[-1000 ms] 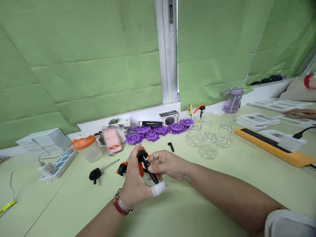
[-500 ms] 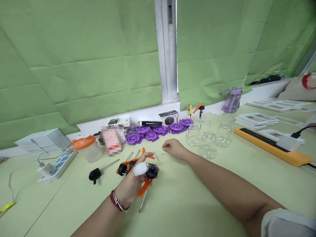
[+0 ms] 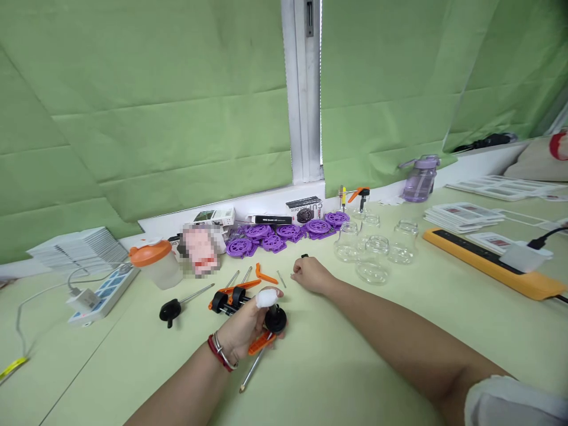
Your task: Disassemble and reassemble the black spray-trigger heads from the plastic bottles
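Observation:
My left hand (image 3: 251,324), its thumb wrapped in white, is closed round a black round part (image 3: 276,319) with an orange lever (image 3: 261,343) and a metal rod (image 3: 251,371) pointing toward me. My right hand (image 3: 313,274) rests on the table with fingers pinched together; a tiny metal bit (image 3: 291,275) shows at the fingertips, and a small black thing (image 3: 305,256) pokes out behind them. Between the hands lie a thin metal pin (image 3: 281,278) and a loose orange lever (image 3: 266,275). Behind my left hand are black-and-orange assemblies (image 3: 228,299) with metal rods.
Purple disc-shaped parts (image 3: 274,243) lie along the back ledge. Several glass jars (image 3: 371,269) stand right of my right hand. Leftward are a black part with a rod (image 3: 170,310), an orange-lidded cup (image 3: 157,263) and a white power strip (image 3: 104,299). An orange-and-black bar (image 3: 488,266) lies far right.
My left hand has turned the black part, so its open ring now faces away and the rod swings lower left. My right fingers have closed over the spot of the tiny metal bit.

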The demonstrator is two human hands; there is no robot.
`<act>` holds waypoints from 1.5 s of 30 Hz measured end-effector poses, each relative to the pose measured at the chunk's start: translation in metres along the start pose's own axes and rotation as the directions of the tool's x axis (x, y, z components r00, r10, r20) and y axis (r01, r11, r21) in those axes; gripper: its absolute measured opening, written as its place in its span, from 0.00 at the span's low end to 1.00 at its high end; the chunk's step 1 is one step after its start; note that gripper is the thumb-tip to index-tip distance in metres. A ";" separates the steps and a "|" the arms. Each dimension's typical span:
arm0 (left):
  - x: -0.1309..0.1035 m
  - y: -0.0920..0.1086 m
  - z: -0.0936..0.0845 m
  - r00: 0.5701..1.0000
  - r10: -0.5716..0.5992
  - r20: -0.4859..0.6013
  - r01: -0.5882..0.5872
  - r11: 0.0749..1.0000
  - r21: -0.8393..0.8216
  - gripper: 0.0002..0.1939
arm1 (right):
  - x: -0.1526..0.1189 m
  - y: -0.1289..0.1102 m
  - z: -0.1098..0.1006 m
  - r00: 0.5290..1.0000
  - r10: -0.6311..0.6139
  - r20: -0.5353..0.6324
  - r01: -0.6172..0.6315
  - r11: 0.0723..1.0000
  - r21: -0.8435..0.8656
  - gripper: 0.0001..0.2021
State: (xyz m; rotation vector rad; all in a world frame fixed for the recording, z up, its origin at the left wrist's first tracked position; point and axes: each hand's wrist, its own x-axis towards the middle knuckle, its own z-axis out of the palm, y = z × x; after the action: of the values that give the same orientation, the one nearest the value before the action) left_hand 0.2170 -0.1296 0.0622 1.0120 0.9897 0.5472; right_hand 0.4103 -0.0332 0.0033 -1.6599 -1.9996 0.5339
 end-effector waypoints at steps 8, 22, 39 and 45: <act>0.003 0.000 -0.005 1.000 -0.014 0.013 0.014 0.999 0.030 0.24 | 0.002 0.000 0.001 1.000 -0.004 0.021 0.005 1.000 -0.012 0.04; 0.009 -0.005 -0.019 0.991 0.004 0.132 -0.005 1.000 0.006 0.29 | 0.001 -0.001 0.003 0.999 0.024 0.037 -0.024 1.000 -0.002 0.02; 0.008 -0.003 -0.019 0.987 0.006 0.158 -0.006 1.000 0.002 0.20 | -0.001 -0.003 -0.003 0.997 -0.050 -0.066 0.062 0.978 0.201 0.06; 0.009 -0.004 -0.022 0.984 0.014 0.176 -0.013 1.000 -0.003 0.23 | -0.007 -0.017 -0.010 0.987 -0.079 0.137 -0.017 0.809 0.587 0.09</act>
State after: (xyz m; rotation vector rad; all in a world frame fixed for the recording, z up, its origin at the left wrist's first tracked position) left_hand 0.2021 -0.1149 0.0507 1.0477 0.8259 0.4608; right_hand 0.4038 -0.0438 0.0203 -1.2198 -1.7041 1.1682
